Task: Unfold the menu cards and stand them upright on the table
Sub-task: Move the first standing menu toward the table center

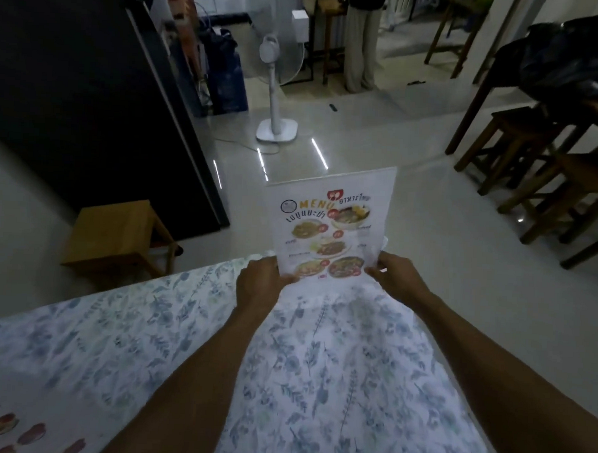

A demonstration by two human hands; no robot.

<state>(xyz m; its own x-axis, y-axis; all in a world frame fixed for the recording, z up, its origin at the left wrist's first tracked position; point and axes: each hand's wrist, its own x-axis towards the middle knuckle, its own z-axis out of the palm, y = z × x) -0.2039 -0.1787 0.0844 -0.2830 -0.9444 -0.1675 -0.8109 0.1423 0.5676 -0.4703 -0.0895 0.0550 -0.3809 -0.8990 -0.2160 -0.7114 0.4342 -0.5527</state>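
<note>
A white menu card [328, 224] with food pictures and the word MENU stands nearly upright at the far corner of the table [319, 364], its printed face toward me. My left hand [259, 282] pinches its lower left corner. My right hand [396, 276] pinches its lower right corner, where a second sheet edge shows behind the front panel. The card's bottom edge is hidden behind my fingers, so I cannot tell whether it touches the cloth. Another menu card [4, 429] lies flat at the table's near left, only partly in view.
The table wears a blue leaf-print cloth. Beyond its far edge is a glossy tiled floor with a white pedestal fan [278, 85]. A wooden stool [115, 239] stands left, dark stools [533, 157] right, a black cabinet [90, 97] far left. A person [362, 40] stands at the back.
</note>
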